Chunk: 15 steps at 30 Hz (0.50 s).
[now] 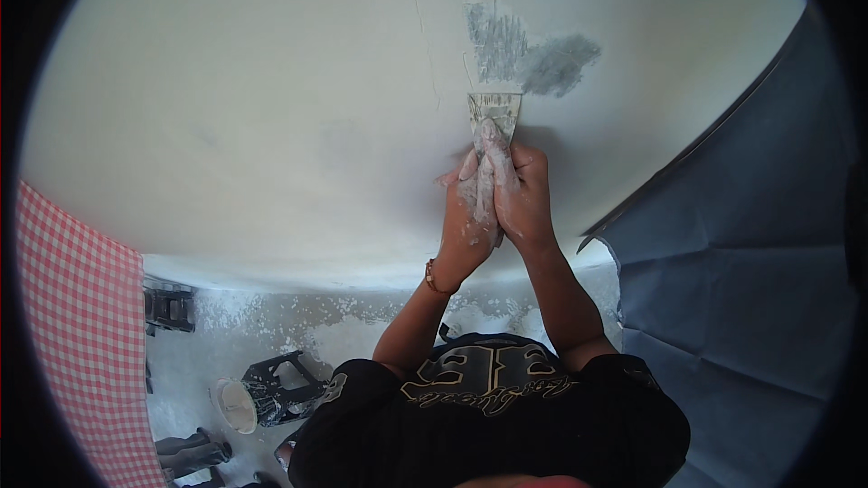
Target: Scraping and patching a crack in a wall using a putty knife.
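Both my hands are closed around a putty knife, my left hand (470, 203) on one side and my right hand (526, 194) on the other. The wide blade of the putty knife (506, 107) points up and its edge meets the pale wall (271, 81); its handle is hidden by my fingers. White plaster smears cover my fingers and the blade. Just above the blade edge lies a rough grey scraped patch (497, 41), with a second grey patch (562, 65) to its right. A thin crack runs down the wall to their left.
A red-and-white checked cloth (81, 307) hangs at the left and a dark blue-grey sheet (723, 280) at the right. Below, white flecks litter the floor (262, 316). A black plastic stool (285, 384) and a whitish round bucket (235, 405) are at the lower left.
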### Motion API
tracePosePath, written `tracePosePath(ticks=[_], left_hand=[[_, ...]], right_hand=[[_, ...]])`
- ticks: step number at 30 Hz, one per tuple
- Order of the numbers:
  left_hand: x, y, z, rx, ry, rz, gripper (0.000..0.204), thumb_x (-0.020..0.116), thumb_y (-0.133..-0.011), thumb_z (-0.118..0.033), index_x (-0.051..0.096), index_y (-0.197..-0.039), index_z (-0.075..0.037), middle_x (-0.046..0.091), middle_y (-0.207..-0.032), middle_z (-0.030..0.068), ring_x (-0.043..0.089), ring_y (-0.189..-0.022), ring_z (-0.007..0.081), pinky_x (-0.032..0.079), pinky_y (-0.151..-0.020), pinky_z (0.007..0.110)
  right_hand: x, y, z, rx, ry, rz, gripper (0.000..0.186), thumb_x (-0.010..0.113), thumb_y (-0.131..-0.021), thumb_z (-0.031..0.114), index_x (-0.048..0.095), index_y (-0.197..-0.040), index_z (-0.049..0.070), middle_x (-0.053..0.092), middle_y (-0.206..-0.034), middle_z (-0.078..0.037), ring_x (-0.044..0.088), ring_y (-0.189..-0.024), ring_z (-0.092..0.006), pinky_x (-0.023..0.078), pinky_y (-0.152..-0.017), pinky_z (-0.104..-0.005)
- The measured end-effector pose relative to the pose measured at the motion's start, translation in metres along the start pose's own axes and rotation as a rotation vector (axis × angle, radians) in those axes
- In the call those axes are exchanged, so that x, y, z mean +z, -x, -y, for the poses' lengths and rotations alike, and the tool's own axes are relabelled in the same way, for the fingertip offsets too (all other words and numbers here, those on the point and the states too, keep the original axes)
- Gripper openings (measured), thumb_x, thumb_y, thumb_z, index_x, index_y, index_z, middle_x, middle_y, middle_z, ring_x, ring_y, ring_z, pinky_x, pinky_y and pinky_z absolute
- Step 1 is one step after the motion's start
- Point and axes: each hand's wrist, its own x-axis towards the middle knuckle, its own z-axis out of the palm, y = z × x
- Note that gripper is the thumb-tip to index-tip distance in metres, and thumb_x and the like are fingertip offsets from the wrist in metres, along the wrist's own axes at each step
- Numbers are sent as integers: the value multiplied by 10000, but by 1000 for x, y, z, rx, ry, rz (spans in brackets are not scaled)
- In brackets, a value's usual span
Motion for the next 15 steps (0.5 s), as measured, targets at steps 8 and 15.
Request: tracePosePath(ticks=[8, 15], left_hand=[[3, -23, -16, 339, -94, -100, 274, 500, -1068, -270, 571, -1042, -7, 564, -706, 12, 507, -538, 56, 390, -416, 247], [6, 3, -4, -102, 122, 91, 346, 443, -1103, -343, 546, -981, -36, 459, -587, -17, 420, -403, 76, 315, -329, 275]], right_hand=[[10, -21, 24, -91, 73, 36, 420, 544, -1086, 238, 634, -804, -60, 693, -723, -127, 715, -706, -194, 579, -690, -331], [0, -9, 24, 109, 14, -4, 425, 552, -1083, 251, 681, -830, -64, 714, -726, -138, 699, -636, -194, 564, -647, -323]])
